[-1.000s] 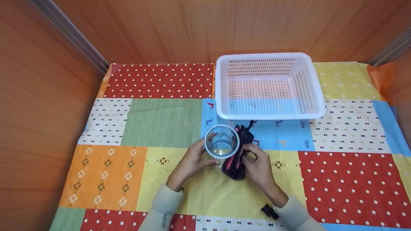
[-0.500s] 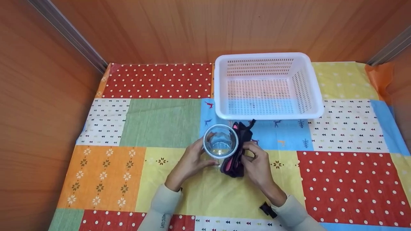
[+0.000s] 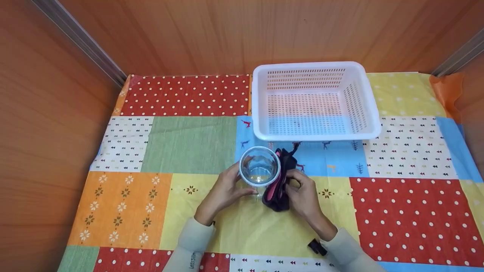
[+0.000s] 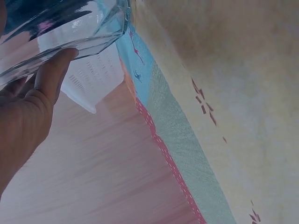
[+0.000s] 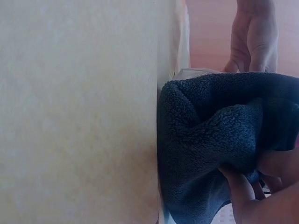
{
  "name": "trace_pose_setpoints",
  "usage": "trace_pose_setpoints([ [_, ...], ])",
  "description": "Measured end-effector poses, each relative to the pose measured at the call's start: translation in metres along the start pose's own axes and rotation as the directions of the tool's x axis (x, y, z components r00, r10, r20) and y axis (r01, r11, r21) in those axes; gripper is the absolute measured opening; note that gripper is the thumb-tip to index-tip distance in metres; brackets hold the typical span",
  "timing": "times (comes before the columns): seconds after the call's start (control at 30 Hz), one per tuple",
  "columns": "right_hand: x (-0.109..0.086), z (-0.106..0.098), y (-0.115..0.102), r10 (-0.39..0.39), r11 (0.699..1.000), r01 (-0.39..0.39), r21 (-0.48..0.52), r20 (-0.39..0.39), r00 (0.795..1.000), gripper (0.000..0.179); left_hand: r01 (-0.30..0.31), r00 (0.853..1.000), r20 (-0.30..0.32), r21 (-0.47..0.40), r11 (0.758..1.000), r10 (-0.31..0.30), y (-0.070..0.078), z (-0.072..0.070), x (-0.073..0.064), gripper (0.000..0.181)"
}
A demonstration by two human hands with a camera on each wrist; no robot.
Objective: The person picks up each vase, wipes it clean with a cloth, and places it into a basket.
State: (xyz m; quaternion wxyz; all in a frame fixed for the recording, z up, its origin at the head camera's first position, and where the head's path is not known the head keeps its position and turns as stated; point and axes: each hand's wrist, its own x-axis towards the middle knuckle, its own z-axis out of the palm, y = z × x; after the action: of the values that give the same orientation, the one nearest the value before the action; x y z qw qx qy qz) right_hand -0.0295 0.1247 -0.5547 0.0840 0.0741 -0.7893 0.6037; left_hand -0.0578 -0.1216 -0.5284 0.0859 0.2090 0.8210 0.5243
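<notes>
A clear glass [image 3: 260, 166] stands near the middle of the head view, its round mouth facing up. My left hand [image 3: 227, 187] holds it from the left, fingers round the side and thumb at the front. In the left wrist view, the faceted wall of the glass [image 4: 100, 28] rests against the fingers. Against the right side of the glass is a bunched dark cloth [image 3: 279, 196] with pink patches. My right hand [image 3: 304, 192] pinches this cloth between thumb and fingers. The right wrist view shows the fleecy, folded cloth [image 5: 210, 140] hiding the glass.
Behind the hands stands a white perforated plastic basket [image 3: 317, 138]. A patchwork tablecloth [image 3: 193, 143] covers the table. Wooden walls [image 3: 227, 37] enclose the back and sides. A black strap end [image 3: 317, 247] sticks out by the right sleeve.
The cloth slid slightly away from me along the glass, then came back toward me, with the right hand still pinching it. The left hand and glass stay nearly in place.
</notes>
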Motion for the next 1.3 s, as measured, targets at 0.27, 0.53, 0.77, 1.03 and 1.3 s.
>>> trace_pose_setpoints([
  [0.27,0.004,0.000,-0.024,0.054,0.994,-0.054,0.092,0.005,0.999,0.025,-0.028,1.000,-0.003,-0.014,1.000,0.028,-0.001,0.000,0.001,0.091],
  [0.53,0.007,-0.002,-0.023,0.043,0.994,-0.044,0.097,0.011,0.999,0.023,-0.039,0.999,-0.003,-0.042,0.998,0.039,-0.004,0.001,0.002,0.087],
  [0.77,0.004,-0.004,-0.007,0.063,0.998,-0.063,0.007,0.030,0.998,0.024,-0.029,1.000,-0.004,-0.046,0.999,0.028,-0.002,0.001,0.003,0.086],
  [1.03,0.003,-0.002,-0.013,0.095,0.995,-0.095,-0.014,0.008,0.995,0.025,-0.018,1.000,-0.004,-0.039,0.999,0.018,-0.001,0.000,0.004,0.087],
  [1.3,-0.001,0.001,-0.034,0.087,0.989,-0.085,0.118,-0.012,0.996,0.019,-0.013,1.000,-0.003,-0.033,0.999,0.013,-0.001,0.001,-0.001,0.086],
])
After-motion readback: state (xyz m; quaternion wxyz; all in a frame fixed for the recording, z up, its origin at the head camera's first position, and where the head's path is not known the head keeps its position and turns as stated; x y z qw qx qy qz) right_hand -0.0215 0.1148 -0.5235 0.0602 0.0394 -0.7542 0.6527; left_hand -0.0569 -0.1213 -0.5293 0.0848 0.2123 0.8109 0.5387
